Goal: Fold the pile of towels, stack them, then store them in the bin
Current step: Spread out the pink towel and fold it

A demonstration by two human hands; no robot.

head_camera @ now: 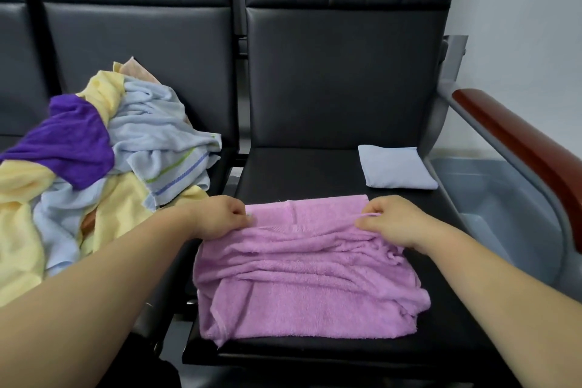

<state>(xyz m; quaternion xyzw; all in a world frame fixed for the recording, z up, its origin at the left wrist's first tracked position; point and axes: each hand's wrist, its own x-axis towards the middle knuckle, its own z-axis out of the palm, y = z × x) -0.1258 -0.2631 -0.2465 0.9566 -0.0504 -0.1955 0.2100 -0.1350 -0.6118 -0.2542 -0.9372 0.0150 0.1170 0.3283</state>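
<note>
A pink towel (302, 271) lies rumpled on the black seat (302, 167) in front of me. My left hand (220, 217) pinches its far left edge and my right hand (390, 217) pinches its far right edge, both with curled fingers. A small folded pale blue towel (393, 167) rests at the seat's back right corner. On the seat to the left sits a loose pile of towels (94, 161): yellow, pale blue, purple and a peach one behind. A grey bin (491, 198) stands to the right, beyond the armrest.
A red-brown armrest (529, 154) on a grey metal frame separates the seat from the bin. Black padded backrests (343, 72) rise behind both seats. A white wall is at the far right.
</note>
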